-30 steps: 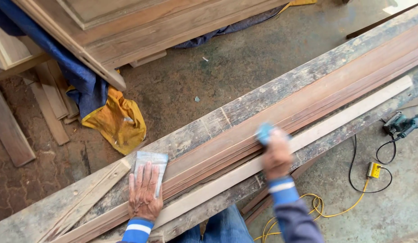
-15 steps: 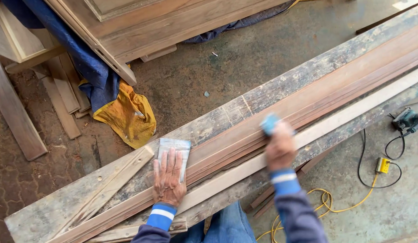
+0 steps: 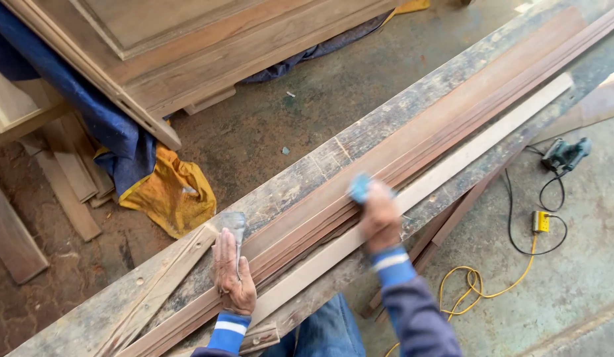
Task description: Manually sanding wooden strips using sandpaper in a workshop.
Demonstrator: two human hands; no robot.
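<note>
My right hand (image 3: 381, 219) is closed on a small blue sanding pad (image 3: 360, 188) and presses it onto long reddish-brown wooden strips (image 3: 452, 116) that lie along a worn grey plank (image 3: 320, 165). My left hand (image 3: 230, 273) rests edge-on upon the same strips and grips a pale sheet of sandpaper (image 3: 235, 223), now turned up on its side. A lighter wooden slat (image 3: 465, 155) runs beside the strips on my side. Both sleeves are blue with a white stripe.
A large wooden door panel (image 3: 188, 46) lies on blue cloth (image 3: 102, 119) at the top left, with yellow cloth (image 3: 165, 192) below it. On the concrete floor at the right sit a power tool (image 3: 566, 153), its black cord and a yellow cable (image 3: 479, 287). Loose boards (image 3: 69, 192) lie at the left.
My left hand has turned from flat to edge-on, lifting the sandpaper sheet upright. My right hand has slid the blue pad a little leftwards along the strips. The camera view has shifted.
</note>
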